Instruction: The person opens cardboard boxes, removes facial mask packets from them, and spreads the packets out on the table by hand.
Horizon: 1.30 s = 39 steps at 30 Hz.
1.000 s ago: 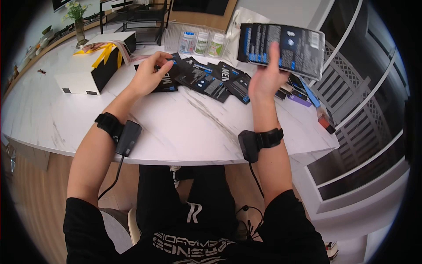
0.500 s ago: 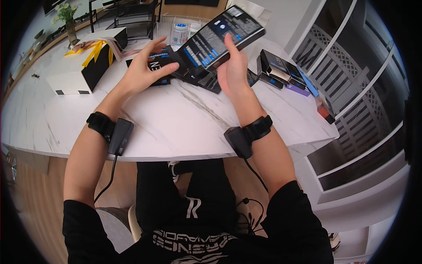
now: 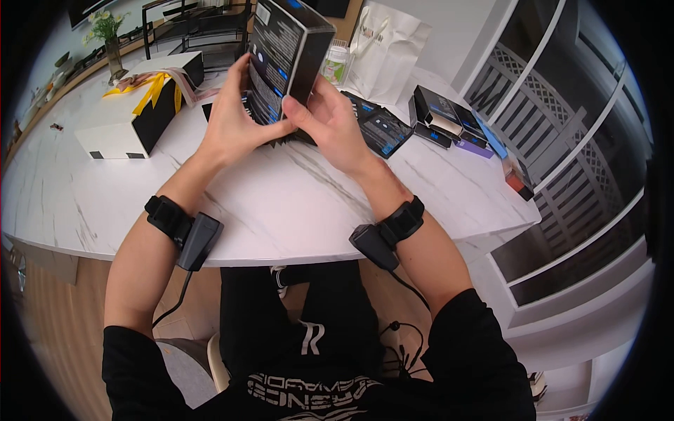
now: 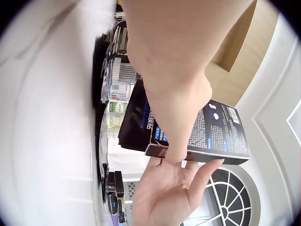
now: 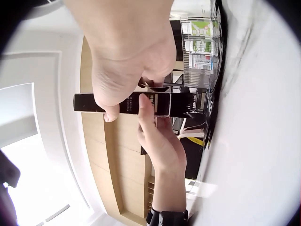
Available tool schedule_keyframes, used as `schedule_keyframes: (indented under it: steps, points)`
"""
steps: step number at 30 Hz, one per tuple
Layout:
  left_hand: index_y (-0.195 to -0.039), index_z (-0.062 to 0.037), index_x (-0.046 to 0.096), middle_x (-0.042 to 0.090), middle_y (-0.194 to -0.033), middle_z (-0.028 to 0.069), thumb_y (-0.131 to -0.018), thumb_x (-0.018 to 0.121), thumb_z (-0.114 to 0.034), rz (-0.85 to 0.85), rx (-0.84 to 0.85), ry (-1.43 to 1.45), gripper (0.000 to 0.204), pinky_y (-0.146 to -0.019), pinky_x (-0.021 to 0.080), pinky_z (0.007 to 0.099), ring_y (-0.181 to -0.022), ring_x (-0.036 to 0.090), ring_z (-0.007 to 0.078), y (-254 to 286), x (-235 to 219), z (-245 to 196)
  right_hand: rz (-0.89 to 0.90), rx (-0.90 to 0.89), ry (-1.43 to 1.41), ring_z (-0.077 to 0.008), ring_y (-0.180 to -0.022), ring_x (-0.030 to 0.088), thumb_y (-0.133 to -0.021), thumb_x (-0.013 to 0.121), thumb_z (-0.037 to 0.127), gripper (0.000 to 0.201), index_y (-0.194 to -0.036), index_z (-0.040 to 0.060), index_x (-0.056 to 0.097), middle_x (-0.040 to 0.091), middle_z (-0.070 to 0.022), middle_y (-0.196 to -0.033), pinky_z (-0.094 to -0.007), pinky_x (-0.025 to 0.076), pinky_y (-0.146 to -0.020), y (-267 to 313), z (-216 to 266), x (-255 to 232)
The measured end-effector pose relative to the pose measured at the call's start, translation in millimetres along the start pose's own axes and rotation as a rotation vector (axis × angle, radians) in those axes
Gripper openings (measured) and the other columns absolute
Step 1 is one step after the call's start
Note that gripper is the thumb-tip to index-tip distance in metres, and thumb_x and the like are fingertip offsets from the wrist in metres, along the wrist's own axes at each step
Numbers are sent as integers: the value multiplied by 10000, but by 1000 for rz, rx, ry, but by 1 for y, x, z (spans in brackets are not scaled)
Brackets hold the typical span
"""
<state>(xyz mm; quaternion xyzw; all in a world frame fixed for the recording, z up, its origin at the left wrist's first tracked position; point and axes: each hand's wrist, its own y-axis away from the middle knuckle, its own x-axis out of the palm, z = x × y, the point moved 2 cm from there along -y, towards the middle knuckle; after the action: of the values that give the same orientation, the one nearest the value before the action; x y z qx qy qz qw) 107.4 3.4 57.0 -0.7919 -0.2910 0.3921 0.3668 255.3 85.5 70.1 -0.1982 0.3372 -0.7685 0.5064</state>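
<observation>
A black printed box (image 3: 277, 52) stands tilted up above the table, held between both hands. The left hand (image 3: 228, 126) grips its lower left side, thumb across the lower end; the right hand (image 3: 337, 130) holds the lower right edge with thumb and fingers. In the left wrist view, black sachets (image 4: 135, 123) stick out at the lower end of the box (image 4: 218, 134). The right wrist view shows the box's narrow side (image 5: 129, 103), with sachets (image 5: 181, 104) at that end; how far they sit inside is hidden. Other black sachets (image 3: 382, 130) lie on the table.
A white box with ribbons (image 3: 116, 123) stands at the left, a black rack (image 3: 200, 35) behind it. A white paper bag (image 3: 386, 59) and a bottle (image 3: 335, 64) stand behind the hands. Small boxes (image 3: 439, 112) lie at the right of the table (image 3: 295, 217).
The right hand has brought the box left from the right side and turned it upright. The left hand, earlier at the sachets on the table, now grips the box too.
</observation>
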Motion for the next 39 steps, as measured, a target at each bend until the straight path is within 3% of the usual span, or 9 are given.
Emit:
schedule_keyframes:
  steps: [4,7,9,14,20,26,28,34,39]
  points:
    - [-1400,65,292,532,-1283,196,-670,907,-324,-242,-82,193,1031,-1028,418,368,-1175,540,251,-6,-5,7,-112,115,123,-139,-1083,566,-978,625,207,569,-1412,-72,385,593,-151,-1254,-274,456,-945,1,0,-11]
    - [-1339,60,318,518,-1236,165,-779,841,-199,-319,-190,404,809,-999,431,327,-1124,552,206,-6,-12,7,-198,88,178,-210,-1149,581,-986,606,282,589,-1405,-72,391,536,-232,-1339,-310,461,-963,-1,-13,-21]
    - [-1337,74,309,513,-1227,164,-771,849,-225,-377,-177,422,837,-1005,426,322,-1116,548,204,-7,-15,13,-276,73,239,-280,-1186,584,-982,599,333,606,-1389,-72,404,487,-276,-1380,-339,465,-974,0,-14,-27]
    - [-1341,73,290,488,-1256,181,-732,878,-251,-288,-215,275,906,-1002,430,326,-1129,536,203,-5,-9,18,-324,110,265,-285,-1183,585,-979,600,323,570,-1355,-72,434,524,-267,-1342,-347,473,-963,2,-24,-36]
    - [-1285,56,325,521,-1190,147,-710,892,-196,-232,-236,395,846,-936,475,288,-1066,571,178,-6,-11,10,-368,134,346,-301,-1162,600,-961,615,322,542,-1309,-70,477,591,-262,-1257,-369,485,-956,4,-30,-42]
    - [-1232,23,379,545,-1120,116,-755,865,-195,-388,-193,292,715,-815,480,246,-962,565,143,-5,-18,19,-385,152,396,-303,-1129,619,-938,633,340,542,-1273,-68,511,620,-253,-1216,-373,494,-947,4,-30,-45]
    - [-1233,22,379,544,-1108,117,-754,866,-197,-474,-76,347,718,-829,479,254,-974,558,145,-7,-18,21,-399,128,392,-301,-1124,622,-933,635,342,538,-1262,-68,520,627,-250,-1206,-370,496,-944,3,-30,-46]
    - [-1295,39,339,507,-1223,158,-726,888,-230,-335,-98,224,835,-986,406,302,-1099,528,190,-4,-16,24,-371,190,454,-281,-1081,642,-921,645,328,514,-1233,-69,551,654,-223,-1167,-360,501,-933,3,-28,-43]
    - [-1213,25,411,570,-1052,87,-776,847,-289,-440,-147,277,692,-778,452,247,-911,543,108,-4,-22,29,-337,205,442,-272,-1049,658,-905,656,283,474,-1244,-34,562,673,-210,-1128,-346,518,-897,5,-23,-41]
